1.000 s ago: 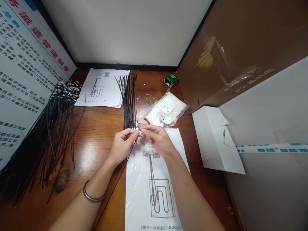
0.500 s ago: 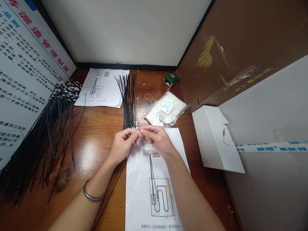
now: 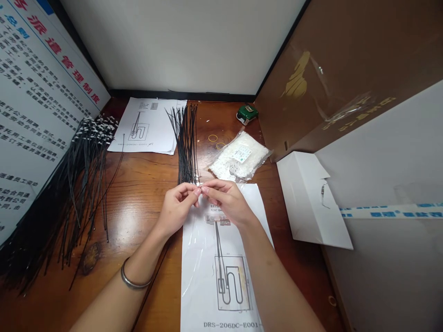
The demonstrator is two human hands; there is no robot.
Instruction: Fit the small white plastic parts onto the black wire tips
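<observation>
My left hand [image 3: 176,207] and my right hand [image 3: 226,203] meet fingertip to fingertip above the top of a drawing sheet [image 3: 221,286]. The left pinches the end of a thin black wire [image 3: 152,281] that trails back under my left forearm. The right pinches a tiny white part against that wire end; the part is too small to make out. Just beyond my fingers lies a bundle of loose black wires [image 3: 186,138], and to its right a clear bag of small white connectors [image 3: 240,157].
A big heap of black wires with white ends [image 3: 69,184] lies at the left by a printed notice board [image 3: 31,106]. A second drawing sheet [image 3: 148,124], a green tape roll [image 3: 247,113], rubber bands [image 3: 212,138], a brown panel [image 3: 346,69] and a folded white sheet [image 3: 311,198] surround the wooden desk [image 3: 138,184].
Both hands stay together at the same spot; the fingertips have shifted slightly up and the held wire now runs closer under my left wrist.
</observation>
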